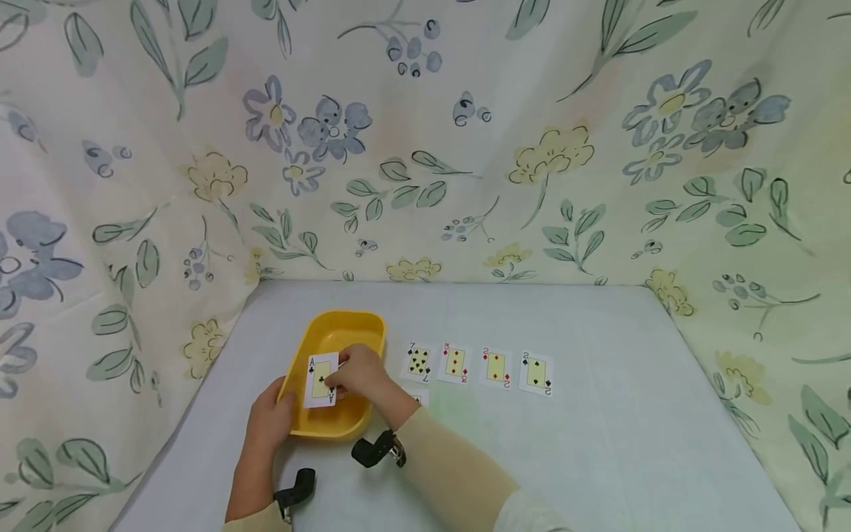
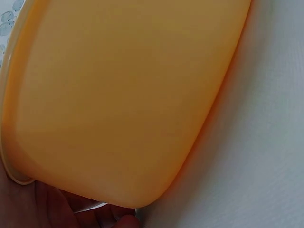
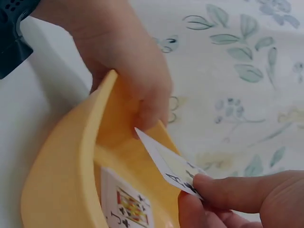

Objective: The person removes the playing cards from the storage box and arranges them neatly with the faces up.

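A yellow plastic basin (image 1: 312, 426) stands on the left of the table. My left hand (image 1: 269, 420) grips its left rim, thumb over the edge. Inside the basin, the right wrist view shows a jack of clubs card (image 3: 126, 204). Over the basin my right hand (image 1: 364, 375) pinches an ace of clubs card (image 1: 318, 384) between thumb and fingers, the card tilted in the right wrist view. The left wrist view is mostly the basin's outer wall (image 2: 128, 104), with fingers (image 2: 52, 209) under its rim.
Right of the basin lie face-up cards in a row: a seven of spades (image 1: 418, 362), a red diamond card (image 1: 455, 363), a two of diamonds (image 1: 496, 368) and a two of spades (image 1: 536, 373). My right forearm partly hides another card (image 1: 422, 397). Floral cloth (image 1: 425, 148) hangs around the table.
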A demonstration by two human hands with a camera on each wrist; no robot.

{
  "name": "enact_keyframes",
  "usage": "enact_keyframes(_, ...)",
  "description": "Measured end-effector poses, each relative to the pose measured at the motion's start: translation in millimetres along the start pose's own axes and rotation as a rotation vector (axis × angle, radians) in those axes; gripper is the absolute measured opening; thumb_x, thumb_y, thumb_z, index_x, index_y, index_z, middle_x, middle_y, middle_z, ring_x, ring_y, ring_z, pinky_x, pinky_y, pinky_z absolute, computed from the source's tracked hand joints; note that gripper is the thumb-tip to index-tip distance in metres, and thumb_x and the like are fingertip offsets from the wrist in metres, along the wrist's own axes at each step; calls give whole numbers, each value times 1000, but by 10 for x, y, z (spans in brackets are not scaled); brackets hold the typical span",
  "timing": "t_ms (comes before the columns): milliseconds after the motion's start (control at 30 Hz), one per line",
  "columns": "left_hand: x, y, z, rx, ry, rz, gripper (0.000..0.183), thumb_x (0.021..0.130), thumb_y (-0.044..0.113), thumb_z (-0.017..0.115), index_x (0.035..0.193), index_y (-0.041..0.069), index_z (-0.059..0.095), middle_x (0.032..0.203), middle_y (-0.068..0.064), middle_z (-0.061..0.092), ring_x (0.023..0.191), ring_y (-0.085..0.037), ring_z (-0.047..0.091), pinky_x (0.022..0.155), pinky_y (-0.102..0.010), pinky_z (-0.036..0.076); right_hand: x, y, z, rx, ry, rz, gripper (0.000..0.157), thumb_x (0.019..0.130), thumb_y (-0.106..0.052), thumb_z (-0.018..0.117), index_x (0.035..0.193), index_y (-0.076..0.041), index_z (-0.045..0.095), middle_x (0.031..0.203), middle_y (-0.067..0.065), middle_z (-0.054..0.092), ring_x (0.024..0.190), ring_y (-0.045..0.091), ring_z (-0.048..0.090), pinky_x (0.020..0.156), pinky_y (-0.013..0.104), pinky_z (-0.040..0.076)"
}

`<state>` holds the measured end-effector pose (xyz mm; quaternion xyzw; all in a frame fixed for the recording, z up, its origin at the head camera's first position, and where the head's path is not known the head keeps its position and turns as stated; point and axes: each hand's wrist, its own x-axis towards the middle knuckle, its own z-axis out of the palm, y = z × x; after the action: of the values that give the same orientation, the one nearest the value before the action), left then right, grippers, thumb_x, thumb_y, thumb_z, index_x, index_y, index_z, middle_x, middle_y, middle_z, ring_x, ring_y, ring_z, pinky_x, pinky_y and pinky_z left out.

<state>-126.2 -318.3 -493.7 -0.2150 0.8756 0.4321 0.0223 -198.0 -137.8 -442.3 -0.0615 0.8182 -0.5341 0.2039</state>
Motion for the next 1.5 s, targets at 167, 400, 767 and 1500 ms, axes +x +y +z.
enact_keyframes(167,16,2,-24,6,13,-2,53,106,22,36,154,-1,39,140,-25,52,99,-34,54,87,-46,41,-94,18,-204,74,-64,8,14,85,-10,84,88,-5,71,77,3,67,63,15,66,61,26,56)
enact_keyframes(400,43,19,-43,14,18,15,52,106,20,36,153,-2,41,135,-26,55,97,-33,55,86,-44,41,-193,150,-434,97,-50,5,13,90,-14,80,91,-2,75,76,3,69,62,14,65,64,30,58)
enact_keyframes(767,60,58,-46,5,2,-9,55,107,22,34,156,-2,36,138,-25,53,97,-32,54,82,-41,42,-419,649,-993,177,41,51,20,90,-18,80,97,0,75,78,7,71,60,14,65,67,35,59)
enact_keyframes(1500,16,31,-2,-5,-13,-21,55,107,23,34,156,-2,36,142,-27,50,100,-33,54,84,-42,42,-829,1508,-1441,-20,266,202,20,84,-16,84,87,0,72,65,5,66,52,13,61,54,26,50)
